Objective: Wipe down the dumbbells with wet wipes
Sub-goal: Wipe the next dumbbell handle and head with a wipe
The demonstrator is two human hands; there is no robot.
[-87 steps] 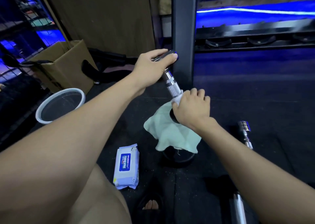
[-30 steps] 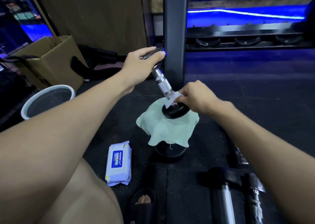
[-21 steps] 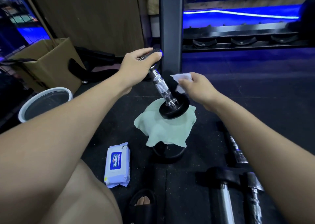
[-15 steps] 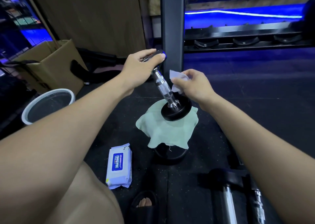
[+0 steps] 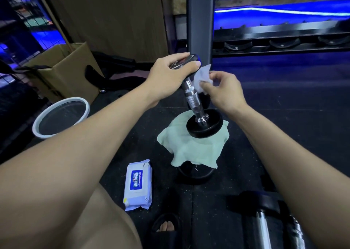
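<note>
A small dumbbell with a chrome knurled handle stands tilted, its lower black head resting on a pale green cloth. My left hand grips the upper black head from above. My right hand pinches a white wet wipe and holds it against the top of the handle, just under the upper head. A wet-wipe pack lies on the floor to the left of the cloth.
The cloth drapes over a black weight on the dark rubber floor. A white-rimmed bin and a cardboard box stand at left. More dumbbells lie at lower right. A rack post rises behind. My sandalled foot is below.
My right hand lifted the wipe off the lower head and moved it up the handle to just below the upper head. My left hand kept its grip on top.
</note>
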